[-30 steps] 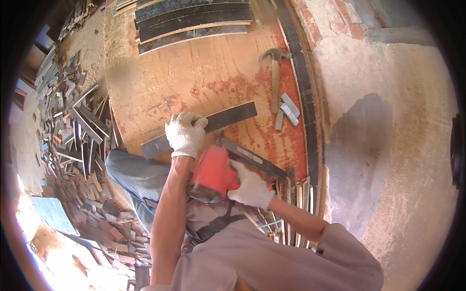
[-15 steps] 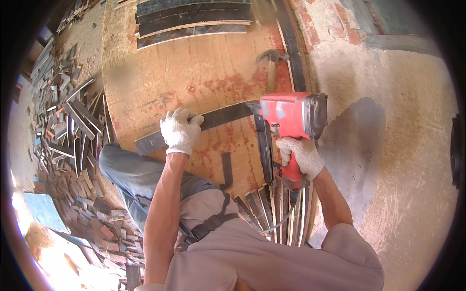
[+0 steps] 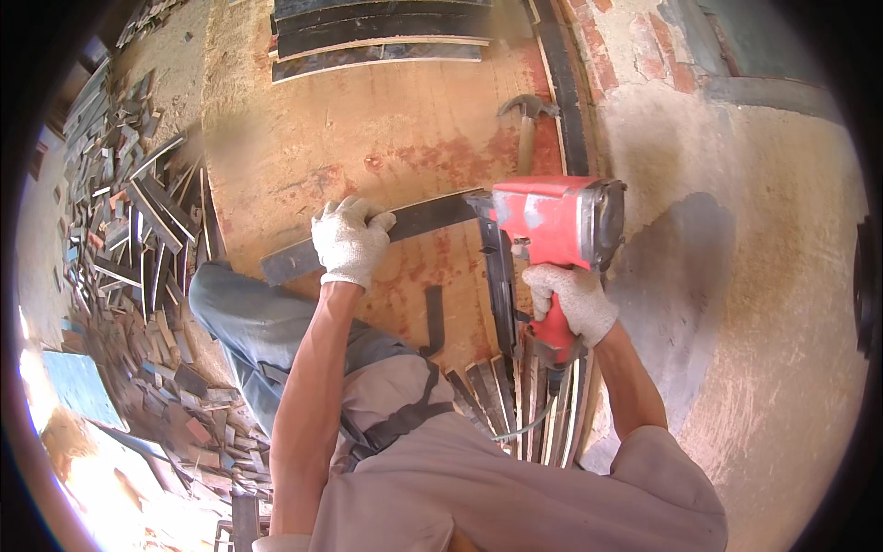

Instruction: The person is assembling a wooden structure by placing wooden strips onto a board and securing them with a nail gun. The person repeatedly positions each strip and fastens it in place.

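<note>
A black-faced wooden strip (image 3: pixel 428 215) lies slantwise across the large plywood board (image 3: pixel 276 138) in front of me. My left hand (image 3: pixel 351 241), in a pale knitted glove, is closed over the strip's left half and holds it down. Gloved the same way, my right hand (image 3: pixel 572 302) wraps round the grip of a red nail gun (image 3: pixel 541 223). The gun's nose meets the strip's right end, though I cannot tell whether it presses on it. Its long black magazine (image 3: pixel 499 285) points back toward my body.
A claw hammer (image 3: pixel 527 138) lies on the board beyond the gun. More black strips (image 3: pixel 382 41) are stacked at the far end, and others (image 3: pixel 543 414) stand close to me at the right. Scrap wood (image 3: pixel 156 239) covers the floor at left; a worn wall (image 3: pixel 763 276) rises at right.
The view has shifted slightly, so the board and hammer sit a little farther right and higher. Both hands keep their holds, and the nail gun stays at the strip's right end.
</note>
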The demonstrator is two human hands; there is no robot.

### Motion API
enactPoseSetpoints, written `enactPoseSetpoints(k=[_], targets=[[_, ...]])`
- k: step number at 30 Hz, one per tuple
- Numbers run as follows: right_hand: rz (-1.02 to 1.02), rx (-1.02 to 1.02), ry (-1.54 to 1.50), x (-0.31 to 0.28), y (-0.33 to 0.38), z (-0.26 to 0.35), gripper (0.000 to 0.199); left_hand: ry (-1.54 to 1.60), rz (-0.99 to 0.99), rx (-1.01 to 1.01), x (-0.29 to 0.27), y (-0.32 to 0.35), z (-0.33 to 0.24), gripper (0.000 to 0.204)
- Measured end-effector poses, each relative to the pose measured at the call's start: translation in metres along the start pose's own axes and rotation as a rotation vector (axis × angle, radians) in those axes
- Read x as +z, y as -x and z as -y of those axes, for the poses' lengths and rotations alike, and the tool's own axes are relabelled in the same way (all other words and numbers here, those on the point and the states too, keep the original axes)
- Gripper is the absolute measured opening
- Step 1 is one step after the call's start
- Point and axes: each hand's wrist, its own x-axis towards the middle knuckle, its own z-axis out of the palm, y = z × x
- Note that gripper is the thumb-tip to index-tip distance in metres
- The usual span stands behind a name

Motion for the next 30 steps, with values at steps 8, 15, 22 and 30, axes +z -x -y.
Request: enactPoseSetpoints(k=[8,15,22,30], targets=[[0.063,0.090,0.098,0.032,-0.006,0.002,0.017,-0.005,-0.015,0.041,0.003,-0.001,0.005,0.014],[0.102,0.051,0.033,0.026,-0.012,-0.009,0.021,0.002,-0.012,0.051,-0.003,0.001,0.007,0.017],[0.058,0.077,-0.078,0.027,-0.013,-0.036,0.016,-0.731,-0.307,-0.253,-0.066,0.039,0.095,0.061],[0.042,-0.015,0.000,0.021,-0.009,-0.039,0.014,0.038,-0.082,-0.674,-0.088,0.032,0.073,0.058]])
